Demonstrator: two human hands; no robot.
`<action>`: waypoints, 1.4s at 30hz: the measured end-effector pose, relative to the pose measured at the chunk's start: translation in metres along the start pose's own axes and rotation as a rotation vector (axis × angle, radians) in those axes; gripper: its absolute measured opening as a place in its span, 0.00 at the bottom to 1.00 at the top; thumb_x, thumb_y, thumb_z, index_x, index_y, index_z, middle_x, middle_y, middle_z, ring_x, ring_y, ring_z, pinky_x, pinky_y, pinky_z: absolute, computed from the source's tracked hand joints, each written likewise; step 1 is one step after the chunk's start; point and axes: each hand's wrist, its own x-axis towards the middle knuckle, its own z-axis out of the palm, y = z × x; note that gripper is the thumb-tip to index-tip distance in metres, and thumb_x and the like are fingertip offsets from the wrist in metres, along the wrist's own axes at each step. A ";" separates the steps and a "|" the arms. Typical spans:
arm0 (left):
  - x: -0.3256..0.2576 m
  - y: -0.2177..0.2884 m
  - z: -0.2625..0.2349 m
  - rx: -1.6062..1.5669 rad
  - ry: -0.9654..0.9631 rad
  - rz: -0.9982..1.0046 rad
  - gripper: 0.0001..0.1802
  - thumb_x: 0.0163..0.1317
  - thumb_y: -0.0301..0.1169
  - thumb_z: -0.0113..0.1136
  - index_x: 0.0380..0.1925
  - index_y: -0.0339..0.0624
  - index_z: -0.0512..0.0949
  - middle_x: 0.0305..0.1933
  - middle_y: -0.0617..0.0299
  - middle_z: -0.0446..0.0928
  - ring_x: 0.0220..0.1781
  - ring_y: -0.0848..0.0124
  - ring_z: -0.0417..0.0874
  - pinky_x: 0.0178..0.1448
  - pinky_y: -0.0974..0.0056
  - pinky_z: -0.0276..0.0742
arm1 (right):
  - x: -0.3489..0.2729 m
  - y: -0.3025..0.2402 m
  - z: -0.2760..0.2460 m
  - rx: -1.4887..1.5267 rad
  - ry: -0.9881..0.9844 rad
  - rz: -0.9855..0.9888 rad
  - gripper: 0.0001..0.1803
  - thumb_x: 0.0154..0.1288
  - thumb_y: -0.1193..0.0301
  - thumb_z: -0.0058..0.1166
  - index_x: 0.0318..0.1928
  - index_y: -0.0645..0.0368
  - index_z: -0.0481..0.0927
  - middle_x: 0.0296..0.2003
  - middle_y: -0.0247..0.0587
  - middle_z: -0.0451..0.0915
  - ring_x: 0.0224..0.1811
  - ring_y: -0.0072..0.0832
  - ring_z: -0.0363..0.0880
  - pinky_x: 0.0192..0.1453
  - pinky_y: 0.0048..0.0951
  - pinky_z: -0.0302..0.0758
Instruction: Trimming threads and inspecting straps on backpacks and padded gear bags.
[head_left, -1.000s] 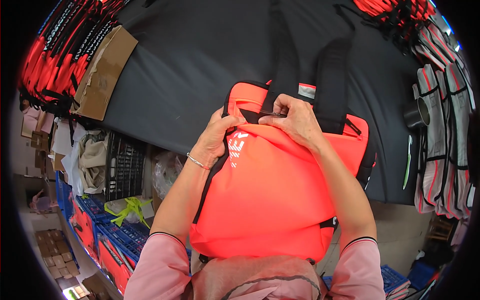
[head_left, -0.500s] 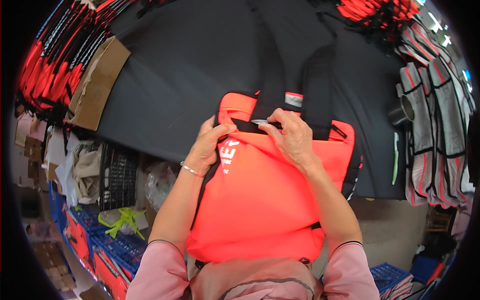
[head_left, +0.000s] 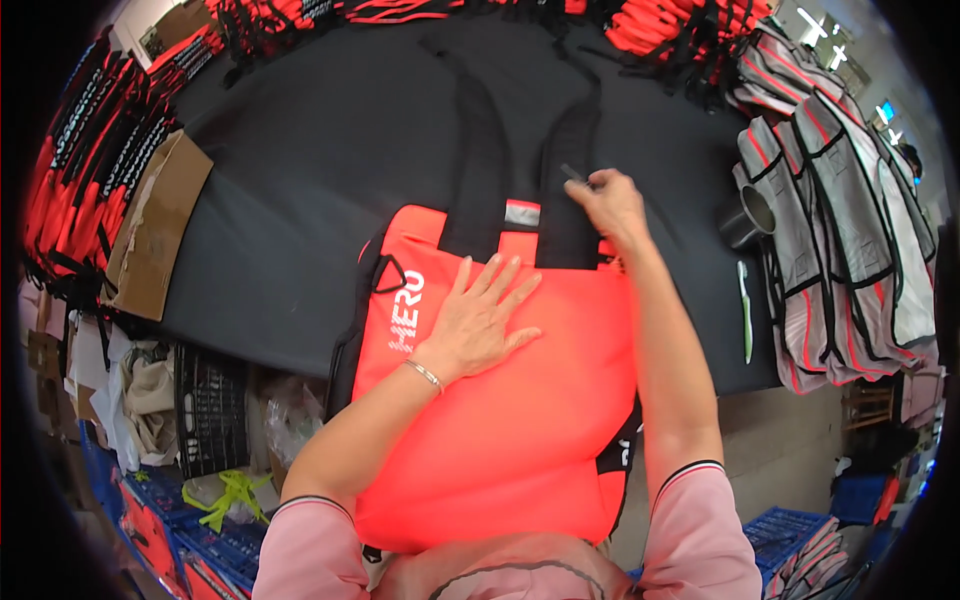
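A bright orange-red backpack (head_left: 500, 430) lies on the black-covered table, its lower end against my body. Both black shoulder straps (head_left: 480, 150) stretch away from me across the cloth. My left hand (head_left: 475, 325) rests flat on the upper panel with fingers spread, beside white lettering. Over the right strap, my right hand (head_left: 610, 205) is closed on a small pair of thread snips (head_left: 570, 174), partly hidden by the fingers and blurred. A silver-grey patch (head_left: 522, 212) shows between the straps.
A cardboard box (head_left: 160, 235) stands by stacked red-and-black bags (head_left: 85, 170) on the left. On the right are a metal cup (head_left: 748, 217), a green-and-white toothbrush (head_left: 745, 310) and grey bag pieces (head_left: 810, 240). More orange pieces (head_left: 680, 35) lie at the far edge.
My left hand has gone from pinching the top edge to lying flat on the panel. My right hand has lifted away, farther out, with the snips. The fabric is smoother.
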 end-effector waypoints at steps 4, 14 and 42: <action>0.019 -0.014 0.014 -0.283 -0.069 -0.164 0.29 0.72 0.49 0.50 0.65 0.45 0.70 0.67 0.52 0.73 0.72 0.47 0.68 0.73 0.48 0.65 | 0.011 0.004 0.014 -0.010 0.194 0.061 0.29 0.58 0.57 0.67 0.52 0.68 0.81 0.47 0.56 0.85 0.51 0.42 0.85 0.56 0.36 0.78; 0.104 -0.085 -0.072 -1.713 0.272 -0.760 0.57 0.63 0.70 0.50 0.72 0.27 0.56 0.77 0.38 0.52 0.74 0.56 0.65 0.69 0.52 0.70 | -0.121 -0.030 -0.022 0.501 -0.039 -0.236 0.22 0.63 0.77 0.64 0.58 0.65 0.80 0.32 0.33 0.81 0.29 0.16 0.78 0.36 0.20 0.76; -0.075 0.075 -0.049 -0.885 0.261 0.160 0.19 0.51 0.31 0.75 0.42 0.37 0.83 0.76 0.52 0.58 0.69 0.53 0.68 0.69 0.50 0.67 | -0.240 0.018 -0.033 1.032 -0.546 0.181 0.05 0.66 0.74 0.58 0.39 0.62 0.77 0.33 0.30 0.76 0.33 0.17 0.73 0.38 0.22 0.71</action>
